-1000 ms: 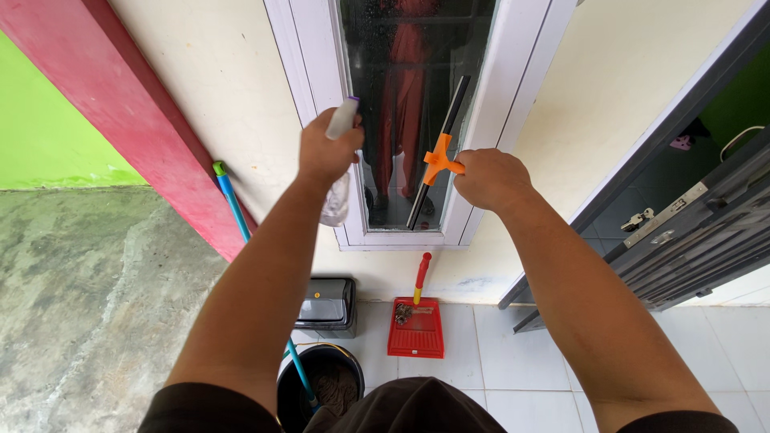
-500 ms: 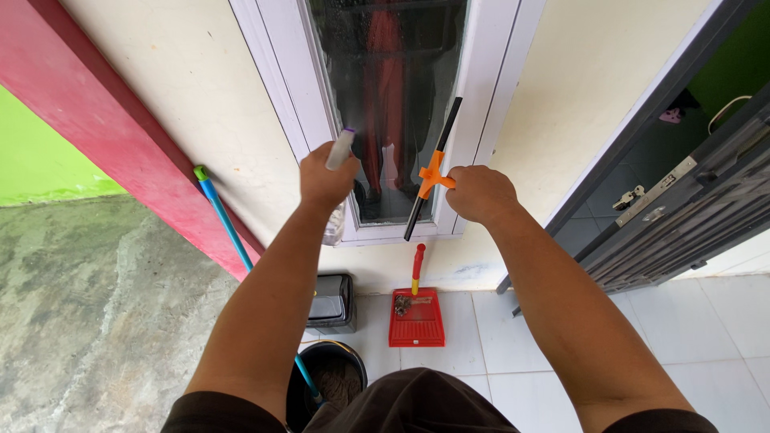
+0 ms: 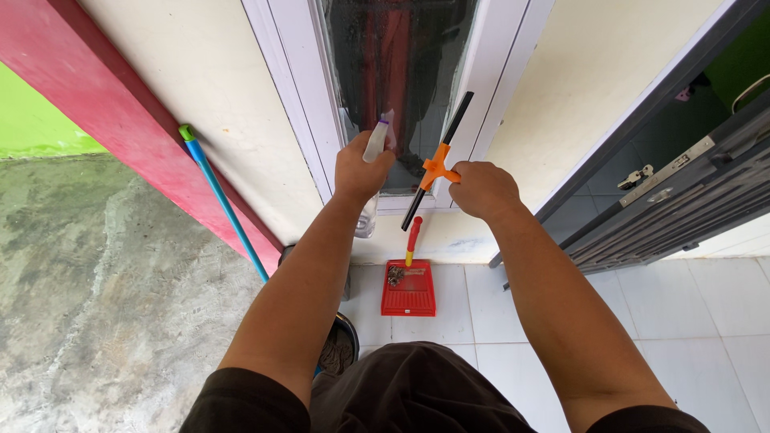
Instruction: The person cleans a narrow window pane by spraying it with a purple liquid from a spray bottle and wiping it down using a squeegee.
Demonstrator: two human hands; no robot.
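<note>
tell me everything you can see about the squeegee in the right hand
The squeegee has an orange handle that looks like plastic, joined as a T to a long, thin black blade. The right hand grips the handle's end in a closed fist. The blade runs on a slant, upper end toward the white frame, lower end hanging past the sill. It is held in front of the lower part of the window glass; whether it touches the pane cannot be told. It looks whole and undamaged.

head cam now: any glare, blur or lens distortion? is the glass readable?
Head view: soft, even daylight, no hard shadows. The window glass is dark and reflective, speckled with droplets. Wide-angle lens slants the wall and door frame. Left hand, spray bottle, right hand and squeegee are sharp.
</note>
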